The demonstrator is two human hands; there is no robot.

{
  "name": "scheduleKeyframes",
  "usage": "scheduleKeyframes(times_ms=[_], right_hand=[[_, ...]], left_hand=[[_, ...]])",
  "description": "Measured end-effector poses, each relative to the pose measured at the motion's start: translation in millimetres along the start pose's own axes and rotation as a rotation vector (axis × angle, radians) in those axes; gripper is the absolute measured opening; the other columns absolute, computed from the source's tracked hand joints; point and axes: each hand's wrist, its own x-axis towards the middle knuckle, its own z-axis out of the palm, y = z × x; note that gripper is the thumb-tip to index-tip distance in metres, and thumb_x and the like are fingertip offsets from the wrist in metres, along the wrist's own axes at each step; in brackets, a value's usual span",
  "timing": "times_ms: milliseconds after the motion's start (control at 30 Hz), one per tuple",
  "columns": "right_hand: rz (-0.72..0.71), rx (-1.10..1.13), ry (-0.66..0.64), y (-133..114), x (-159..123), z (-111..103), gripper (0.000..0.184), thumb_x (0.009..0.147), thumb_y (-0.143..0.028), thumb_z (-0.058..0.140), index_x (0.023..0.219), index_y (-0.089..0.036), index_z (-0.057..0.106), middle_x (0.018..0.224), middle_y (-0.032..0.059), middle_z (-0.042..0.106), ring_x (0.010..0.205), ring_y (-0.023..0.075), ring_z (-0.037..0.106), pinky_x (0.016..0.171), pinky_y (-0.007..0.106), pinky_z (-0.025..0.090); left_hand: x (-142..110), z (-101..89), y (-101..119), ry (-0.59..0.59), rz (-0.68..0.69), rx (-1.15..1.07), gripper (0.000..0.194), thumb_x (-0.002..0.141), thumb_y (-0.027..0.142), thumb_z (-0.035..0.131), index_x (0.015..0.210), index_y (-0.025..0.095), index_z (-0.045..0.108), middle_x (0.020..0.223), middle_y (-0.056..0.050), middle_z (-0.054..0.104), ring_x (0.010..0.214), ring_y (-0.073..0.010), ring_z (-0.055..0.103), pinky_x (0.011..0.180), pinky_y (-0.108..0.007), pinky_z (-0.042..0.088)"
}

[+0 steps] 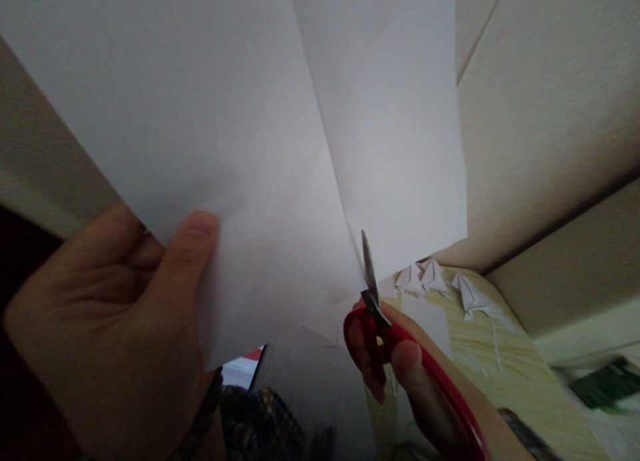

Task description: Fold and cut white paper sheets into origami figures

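A large white sheet of paper (240, 114) fills the upper middle of the view, with a crease running down it from the top. My left hand (115, 301) pinches its lower left edge, thumb on the near face and fingers behind. In my right hand (410, 374) is a pair of scissors (370, 274) with red handles, pointing upward. One blade shows in front of the paper, at the lower edge where the crease ends; the other blade is hidden. Thumb and fingers go through the handle loops.
Below lies a light wood-patterned table (530, 381). Several folded white paper figures (467, 294) stand at its far side, near thin paper strips (496, 344). A grey surface (310, 381) and part of a lit screen (243, 369) appear below the sheet. A pale wall (550, 114) rises behind.
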Motion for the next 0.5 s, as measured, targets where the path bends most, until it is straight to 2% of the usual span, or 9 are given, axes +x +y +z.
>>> scheduleKeyframes(times_ms=[133, 200, 367, 500], right_hand=[[0.015, 0.028, -0.017, -1.0, 0.2, 0.9, 0.066, 0.079, -0.086, 0.027, 0.072, -0.023, 0.046, 0.063, -0.0021, 0.043, 0.054, 0.0148, 0.038, 0.049, 0.028, 0.031], [0.022, 0.033, -0.027, -3.4, 0.9, 0.6, 0.067, 0.078, -0.087, 0.027, 0.068, -0.024, 0.045, 0.062, -0.0012, 0.043, 0.055, 0.0160, 0.040, 0.048, 0.027, 0.033], [0.057, 0.056, -0.024, -5.9, 1.2, -0.8, 0.066, 0.077, -0.087, 0.032, 0.068, -0.024, 0.046, 0.064, -0.0006, 0.043, 0.056, 0.0162, 0.042, 0.045, 0.026, 0.035], [0.047, 0.065, -0.027, -5.6, 0.4, -0.3, 0.066, 0.077, -0.088, 0.031, 0.069, -0.024, 0.046, 0.060, -0.0022, 0.042, 0.052, 0.0146, 0.039, 0.045, 0.026, 0.032]], left_hand=[[0.2, 2.9, 2.0, 0.035, 0.010, -0.044, 0.036, 0.062, 0.023, 0.075, 0.098, 0.020, 0.079, 0.077, 0.001, 0.074, 0.075, -0.0200, 0.068, 0.052, -0.025, 0.052], [0.3, 3.1, 1.6, 0.042, -0.010, -0.062, 0.037, 0.061, 0.024, 0.075, 0.098, 0.020, 0.079, 0.078, 0.000, 0.074, 0.079, -0.0219, 0.068, 0.051, -0.024, 0.051], [-0.3, 1.3, -0.8, 0.034, -0.001, -0.038, 0.040, 0.060, 0.031, 0.079, 0.099, 0.022, 0.079, 0.080, -0.001, 0.076, 0.096, -0.0322, 0.068, 0.055, -0.031, 0.055], [0.2, 1.3, -0.3, 0.068, -0.012, -0.033, 0.039, 0.061, 0.026, 0.075, 0.099, 0.022, 0.079, 0.083, -0.002, 0.077, 0.105, -0.0358, 0.065, 0.063, -0.039, 0.059]])
